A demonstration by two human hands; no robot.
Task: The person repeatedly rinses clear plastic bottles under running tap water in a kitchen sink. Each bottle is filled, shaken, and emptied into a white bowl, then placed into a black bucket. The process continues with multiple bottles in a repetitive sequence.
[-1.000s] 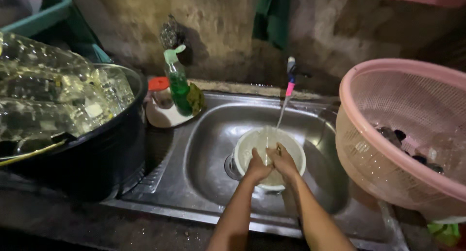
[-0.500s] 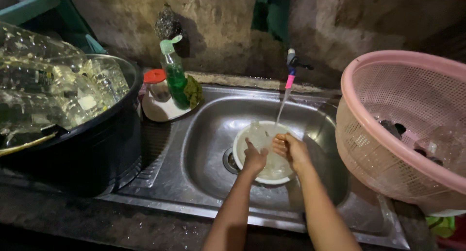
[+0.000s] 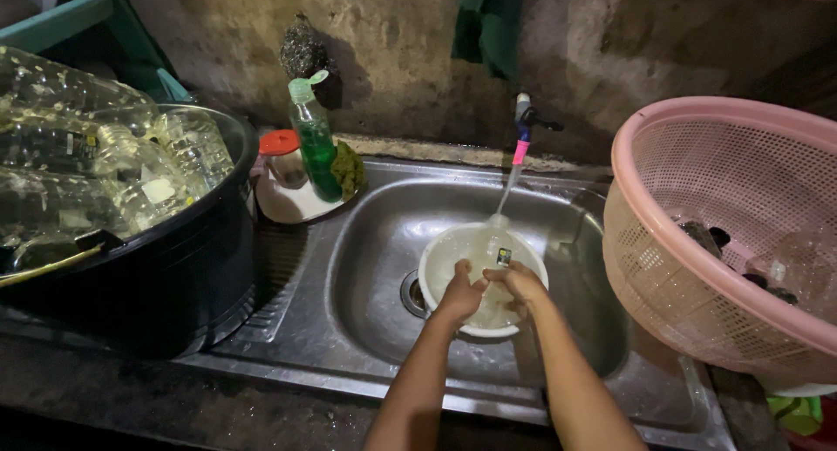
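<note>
Head view looks down on two bare forearms reaching up from the bottom of the frame into a stainless steel sink [image 3: 375, 268] at centre. The left hand [image 3: 459, 296] and right hand [image 3: 520, 287] meet over a round white plastic bowl [image 3: 445, 259] that sits in the basin beside the drain; both hands are curled closed around a small clear plastic bottle [image 3: 493, 252], held under a thin stream of water from the tap [image 3: 524, 120] on the wall above. At the left of the frame a large black tub [image 3: 174, 277] heaped with clear plastic bottles [image 3: 131, 168] stands on the dark wet counter [image 3: 131, 399]. A green squeeze bottle of dish soap [image 3: 315, 137] stands at the sink's upper left corner. A pink plastic mesh basket [image 3: 697, 268] fills the right. The rough concrete wall [image 3: 410, 59] behind is stained.
</note>
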